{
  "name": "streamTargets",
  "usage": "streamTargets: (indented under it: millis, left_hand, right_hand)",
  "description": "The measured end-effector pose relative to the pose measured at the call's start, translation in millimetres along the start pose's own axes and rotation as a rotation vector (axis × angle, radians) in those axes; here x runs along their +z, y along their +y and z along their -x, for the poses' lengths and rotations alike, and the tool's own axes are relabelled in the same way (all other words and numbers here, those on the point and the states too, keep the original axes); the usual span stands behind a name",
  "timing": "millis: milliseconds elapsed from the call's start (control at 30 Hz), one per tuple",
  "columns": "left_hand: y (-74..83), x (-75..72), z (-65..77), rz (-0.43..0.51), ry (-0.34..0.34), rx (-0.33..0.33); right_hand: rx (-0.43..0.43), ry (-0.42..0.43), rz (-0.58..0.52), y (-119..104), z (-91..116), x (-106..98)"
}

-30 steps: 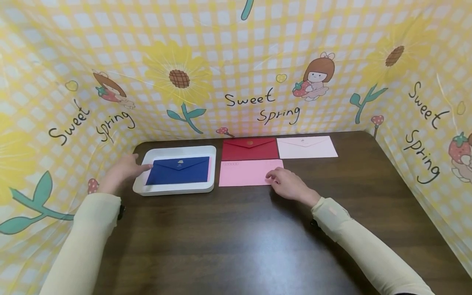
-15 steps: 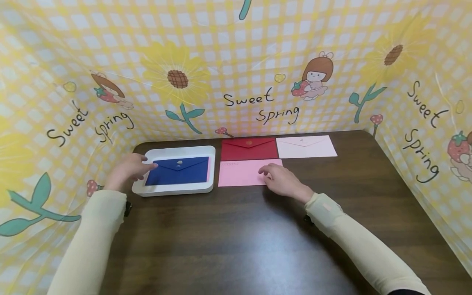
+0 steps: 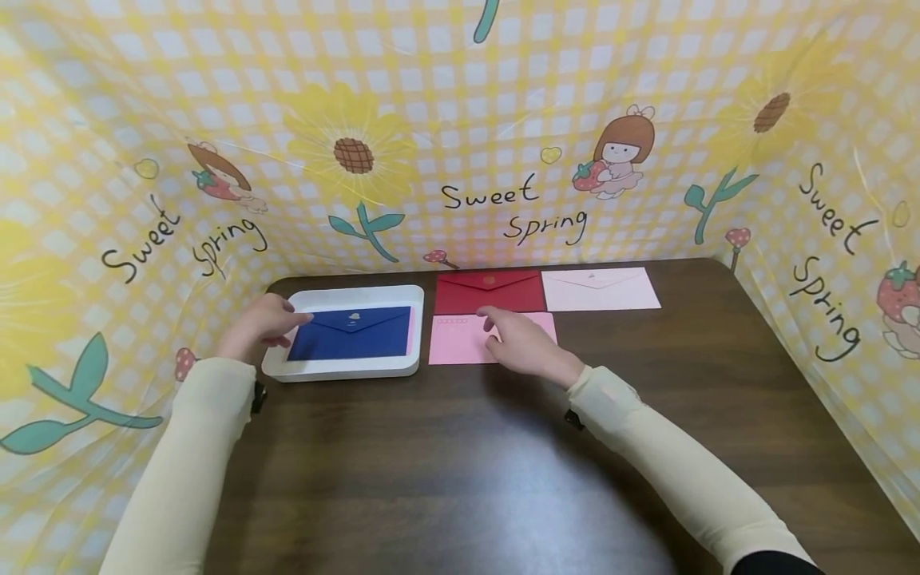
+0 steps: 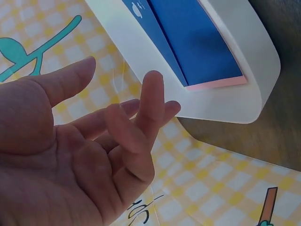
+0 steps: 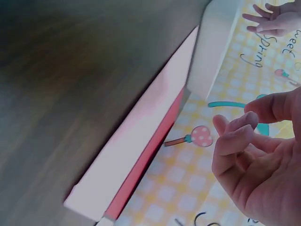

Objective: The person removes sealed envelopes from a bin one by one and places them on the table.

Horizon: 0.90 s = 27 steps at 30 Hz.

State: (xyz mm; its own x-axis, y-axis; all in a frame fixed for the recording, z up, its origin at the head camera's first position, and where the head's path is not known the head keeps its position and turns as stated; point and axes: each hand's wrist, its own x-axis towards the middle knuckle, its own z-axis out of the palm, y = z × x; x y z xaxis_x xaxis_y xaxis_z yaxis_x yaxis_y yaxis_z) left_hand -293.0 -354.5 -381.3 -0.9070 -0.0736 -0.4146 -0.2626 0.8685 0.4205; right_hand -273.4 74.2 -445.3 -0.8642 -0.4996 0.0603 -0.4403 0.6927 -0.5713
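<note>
Fingers (image 5: pixel 233 142) of the right hand (image 3: pixel 528 343) hang loosely bent and empty over the pink envelope (image 3: pixel 456 343), left hand (image 3: pixel 259 326) also empty by the blue one (image 3: pixel 352 339), and it's probably light, bendy paper, so I'd pinch the edge left of the right fingertips.

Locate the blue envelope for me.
In the head view, the blue envelope lies in the white tray, left of the red envelope and near the left hand.
</note>
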Motion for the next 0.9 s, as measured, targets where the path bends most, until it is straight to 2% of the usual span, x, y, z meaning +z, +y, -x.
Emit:
streamTargets:
  millis: [300, 433, 567, 800, 900]
  left_hand:
    - [-4.5, -2.5, -6.0, 0.018, -0.036, -0.011]
    - [-6.6, -0.7, -8.7, 0.074, -0.075, -0.026]
    - [-6.6, 0.0, -9.5, 0.123, -0.087, -0.041]
    - [-9.4, 2.4, -14.9, 0.082, -0.116, -0.036]
    - [-11.0, 2.8, -18.0, 0.098, -0.121, -0.043]
  right_hand:
    - [-0.048, -0.008, -0.008, -25.4, -16.6, 0.1]
    - [-0.047, -0.029, -0.022, -35.2, -22.1, 2.1]
    - [-0.041, -0.046, -0.052, -44.7, -28.2, 5.4]
    - [-0.053, -0.058, -0.080, -59.6, -38.4, 13.0]
    - [-0.070, -0.063, -0.071, -64.3, -42.3, 16.5]
